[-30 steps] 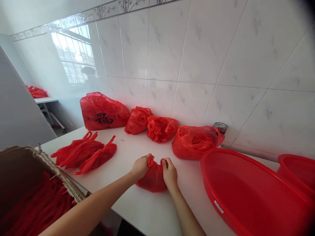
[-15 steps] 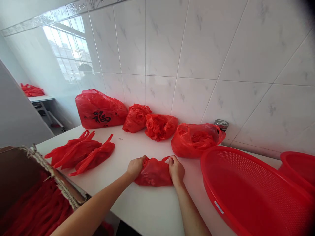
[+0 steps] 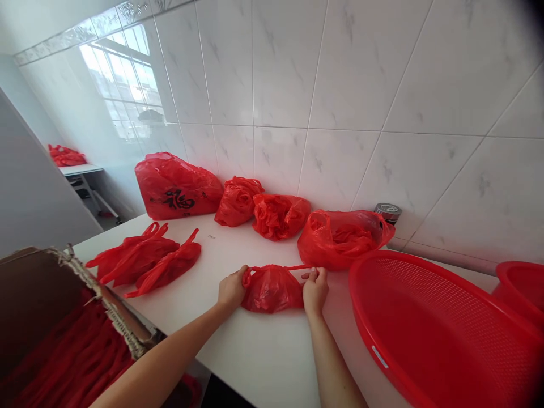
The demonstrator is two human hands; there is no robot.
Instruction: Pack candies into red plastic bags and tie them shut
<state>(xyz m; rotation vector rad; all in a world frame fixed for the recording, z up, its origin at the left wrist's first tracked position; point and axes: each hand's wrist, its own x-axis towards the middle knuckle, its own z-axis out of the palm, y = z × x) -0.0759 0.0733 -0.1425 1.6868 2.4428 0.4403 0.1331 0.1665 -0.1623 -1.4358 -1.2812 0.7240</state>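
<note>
A small red bag [image 3: 273, 290] is seen on the white table [image 3: 259, 351], near its front edge and between the two hands. Its left top corner is held by the left hand [image 3: 232, 289], with the fingers closed on the red plastic. A thin red strip at its top is stretched out to the right, and the end is pinched by the right hand [image 3: 315, 290], between the thumb and a bent finger. How tight the pinch is cannot be told. Something lumpy is wrapped in the bag, but what it is cannot be seen.

Behind the hands, an open red bag [image 3: 340, 241] is stuffed with more red plastic. To its left, two crumpled bags [image 3: 281, 216] are set side by side, and next to them a big red bag [image 3: 178, 187] is marked with black writing. A round tin [image 3: 388, 212] is partly hidden behind the open red bag. On the left of the table, some thin red bags [image 3: 148, 258] are laid close together.

On the right, a big red basket [image 3: 425, 328] with small holes is placed, with a second basket [image 3: 522, 283] beside it. At the lower left, a cardboard box [image 3: 25, 283] is filled with red things. Behind it all, a wall [image 3: 280, 68] is covered with shiny tiles.
</note>
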